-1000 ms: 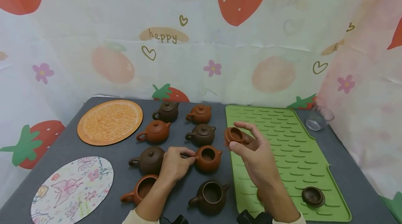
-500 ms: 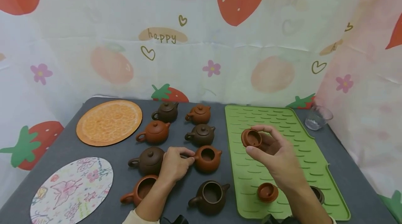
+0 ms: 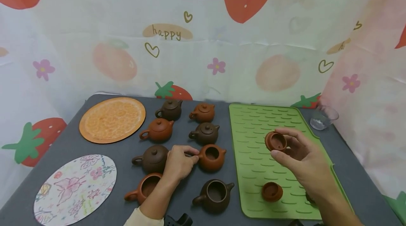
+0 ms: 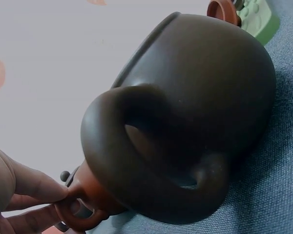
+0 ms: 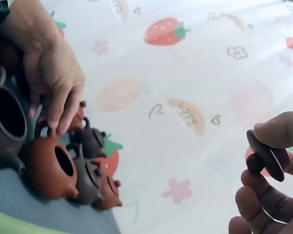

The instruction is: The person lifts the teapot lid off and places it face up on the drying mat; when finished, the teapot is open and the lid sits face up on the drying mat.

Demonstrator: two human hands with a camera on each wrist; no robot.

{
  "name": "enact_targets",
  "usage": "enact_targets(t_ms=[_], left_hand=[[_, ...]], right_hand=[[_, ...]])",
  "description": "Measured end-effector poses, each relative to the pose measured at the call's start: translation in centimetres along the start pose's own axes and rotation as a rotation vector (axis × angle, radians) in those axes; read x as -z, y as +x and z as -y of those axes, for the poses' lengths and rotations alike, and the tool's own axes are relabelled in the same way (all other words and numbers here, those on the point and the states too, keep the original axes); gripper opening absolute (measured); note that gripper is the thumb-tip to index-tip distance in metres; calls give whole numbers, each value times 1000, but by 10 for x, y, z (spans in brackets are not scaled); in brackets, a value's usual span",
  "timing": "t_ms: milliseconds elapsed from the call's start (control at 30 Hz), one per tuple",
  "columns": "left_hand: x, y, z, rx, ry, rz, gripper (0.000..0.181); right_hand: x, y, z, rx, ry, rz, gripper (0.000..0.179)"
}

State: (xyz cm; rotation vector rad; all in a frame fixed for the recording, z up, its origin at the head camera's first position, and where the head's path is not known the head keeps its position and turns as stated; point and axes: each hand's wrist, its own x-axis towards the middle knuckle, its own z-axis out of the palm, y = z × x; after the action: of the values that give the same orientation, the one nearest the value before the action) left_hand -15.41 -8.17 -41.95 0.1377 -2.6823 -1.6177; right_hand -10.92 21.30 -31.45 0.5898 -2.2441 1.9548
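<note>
My left hand pinches the handle of a reddish-brown teapot, which stands lidless on the dark table. In the left wrist view, its fingers hold that handle behind a large dark teapot. Above the green mat, my right hand holds a reddish-brown teapot lid by its edge, hollow underside turned up toward the head camera. The right wrist view shows this lid between thumb and fingers, knob pointing down and left. Another reddish-brown lid lies upside down on the mat.
The green mat covers the table's right side; a dark lid there is mostly behind my right arm. Several lidded teapots stand further back. Open teapots sit near the front. A glass cup stands back right; two oval mats lie left.
My right hand has carried the lid rightward from beside the open teapot to over the green mat, uncovering the reddish-brown lid lying there. My left hand keeps its hold on the teapot handle.
</note>
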Motion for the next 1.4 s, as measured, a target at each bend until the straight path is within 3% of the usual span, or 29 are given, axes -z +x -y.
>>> enact_targets(t_ms=[433, 700, 1033, 1400], left_hand=[[-1, -1, 0, 13, -8, 3, 8], [-1, 0, 0, 1, -13, 4, 8], [0, -2, 0, 12, -27, 18, 8], [2, -2, -1, 25, -25, 19, 8]], right_hand=[[27, -13, -12, 12, -296, -28, 50], [54, -17, -26, -57, -474, 14, 48], [77, -26, -48, -253, -503, 52, 48], [86, -32, -70, -326, -529, 83, 50]])
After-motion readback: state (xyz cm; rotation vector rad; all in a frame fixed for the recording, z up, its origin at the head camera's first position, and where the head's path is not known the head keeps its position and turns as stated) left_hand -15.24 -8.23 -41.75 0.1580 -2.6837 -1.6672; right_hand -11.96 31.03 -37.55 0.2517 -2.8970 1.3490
